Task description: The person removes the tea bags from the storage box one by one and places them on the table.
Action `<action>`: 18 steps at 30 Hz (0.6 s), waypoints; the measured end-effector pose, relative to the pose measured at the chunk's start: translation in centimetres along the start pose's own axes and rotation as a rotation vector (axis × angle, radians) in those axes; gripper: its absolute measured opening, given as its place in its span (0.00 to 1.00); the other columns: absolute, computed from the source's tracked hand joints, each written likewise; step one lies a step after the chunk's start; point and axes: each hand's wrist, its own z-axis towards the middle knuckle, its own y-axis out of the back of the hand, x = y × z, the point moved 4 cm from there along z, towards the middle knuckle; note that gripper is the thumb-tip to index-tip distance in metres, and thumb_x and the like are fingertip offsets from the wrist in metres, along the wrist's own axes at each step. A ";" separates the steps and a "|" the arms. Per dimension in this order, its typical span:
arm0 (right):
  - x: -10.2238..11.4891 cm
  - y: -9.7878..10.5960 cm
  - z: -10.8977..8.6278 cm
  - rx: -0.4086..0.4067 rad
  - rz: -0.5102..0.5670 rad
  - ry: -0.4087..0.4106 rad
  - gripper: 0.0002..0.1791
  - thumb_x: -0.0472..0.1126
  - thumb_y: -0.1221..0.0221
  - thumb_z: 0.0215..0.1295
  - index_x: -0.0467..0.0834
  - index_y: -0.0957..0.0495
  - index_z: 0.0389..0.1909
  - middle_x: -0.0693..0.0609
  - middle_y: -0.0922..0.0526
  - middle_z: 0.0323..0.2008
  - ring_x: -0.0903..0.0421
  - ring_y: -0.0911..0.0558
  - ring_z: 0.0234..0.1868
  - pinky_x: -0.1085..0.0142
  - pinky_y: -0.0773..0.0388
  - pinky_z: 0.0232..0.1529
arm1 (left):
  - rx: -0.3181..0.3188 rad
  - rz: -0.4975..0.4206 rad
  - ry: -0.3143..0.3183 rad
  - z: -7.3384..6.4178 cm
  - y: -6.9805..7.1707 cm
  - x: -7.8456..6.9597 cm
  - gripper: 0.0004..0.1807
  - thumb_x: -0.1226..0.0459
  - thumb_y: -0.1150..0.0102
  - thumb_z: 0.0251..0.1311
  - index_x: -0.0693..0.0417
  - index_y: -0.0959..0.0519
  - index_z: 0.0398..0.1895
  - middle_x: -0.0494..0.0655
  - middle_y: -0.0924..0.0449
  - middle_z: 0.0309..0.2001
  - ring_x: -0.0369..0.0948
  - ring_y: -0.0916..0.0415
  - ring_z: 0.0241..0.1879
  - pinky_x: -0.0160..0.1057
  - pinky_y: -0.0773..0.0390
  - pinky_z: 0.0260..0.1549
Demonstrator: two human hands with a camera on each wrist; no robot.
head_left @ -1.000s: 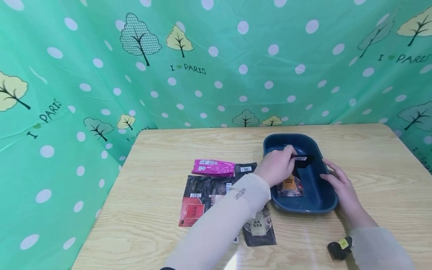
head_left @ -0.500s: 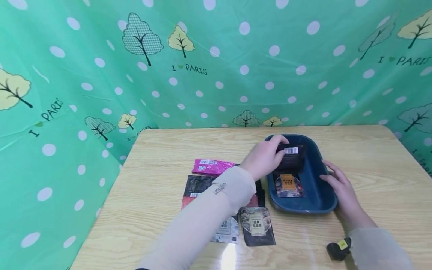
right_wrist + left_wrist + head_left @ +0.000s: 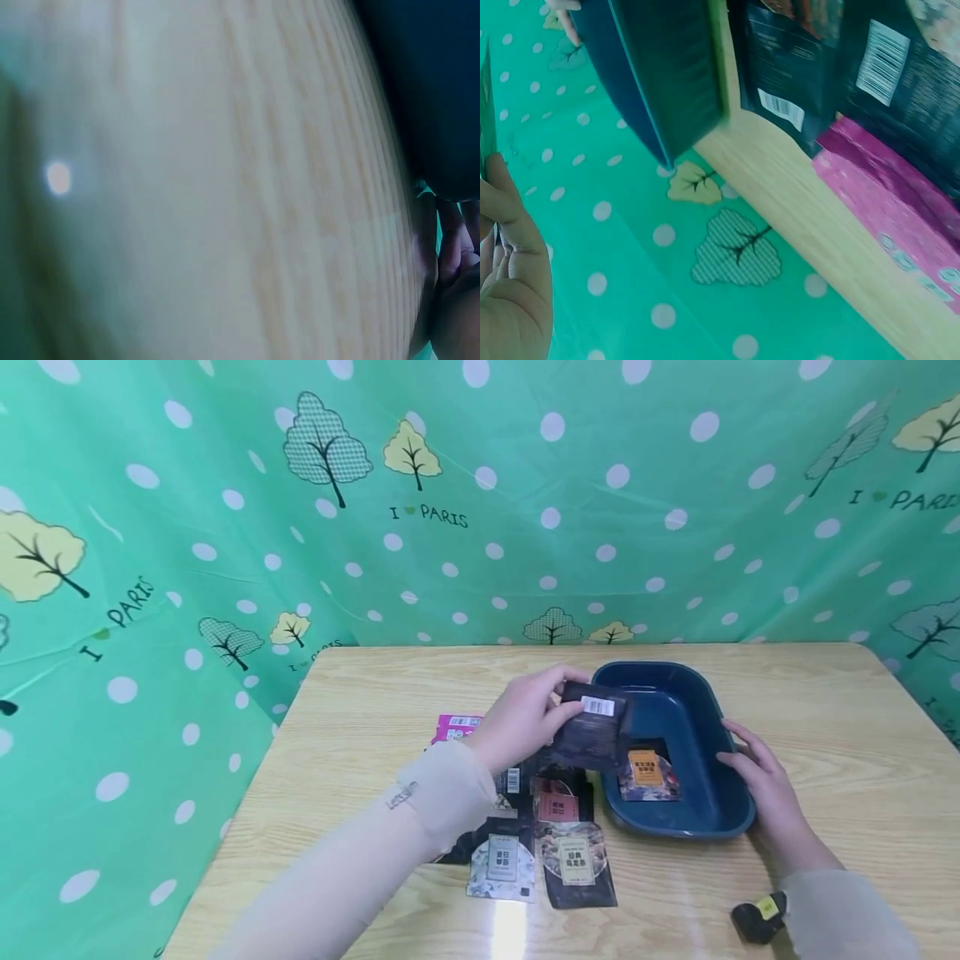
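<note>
My left hand (image 3: 525,714) pinches a black tea packet (image 3: 592,735) with a white barcode label, between thumb and fingers. This packet hangs over the left rim of a dark blue plastic basin (image 3: 663,820). Inside the basin lies another tea packet (image 3: 647,772) with an orange label. On the basin's right side, my right hand (image 3: 772,797) holds the rim, thumb and fingers against it. Left of the basin, several tea packets lie flat in rows, among them an oolong tea packet (image 3: 576,864), a white-labelled packet (image 3: 502,866) and a red-labelled packet (image 3: 557,802).
A pink packet (image 3: 892,217) lies behind the black packets, partly covered by my left hand in the head view. Near my right wrist a small black object (image 3: 757,920) with a yellow label is on the wooden table (image 3: 360,727). A green patterned curtain (image 3: 480,527) hangs behind.
My left hand has lifted the black packet from inside the basin and moved it left, over the basin's left rim. My right hand has stayed at the basin's right side.
</note>
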 end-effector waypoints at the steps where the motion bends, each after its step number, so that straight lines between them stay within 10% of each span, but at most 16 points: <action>1: 0.1 0.0 0.0 0.000 -0.001 0.003 0.31 0.55 0.55 0.77 0.71 0.52 0.76 0.38 0.62 0.79 0.32 0.57 0.75 0.30 0.58 0.70 | -0.005 -0.031 0.006 -0.4 0.3 0.3 0.20 0.60 0.42 0.69 0.42 0.26 0.63 0.43 0.19 0.43 0.35 0.19 0.31 0.33 0.19 0.29; 18: 0.2 0.2 0.0 -0.017 -0.068 0.010 0.32 0.55 0.55 0.77 0.69 0.53 0.77 0.40 0.64 0.80 0.31 0.58 0.77 0.30 0.58 0.70 | -0.167 -0.209 0.246 -8.9 2.9 8.0 0.17 0.65 0.33 0.60 0.45 0.22 0.52 0.46 0.26 0.36 0.43 0.28 0.20 0.43 0.20 0.24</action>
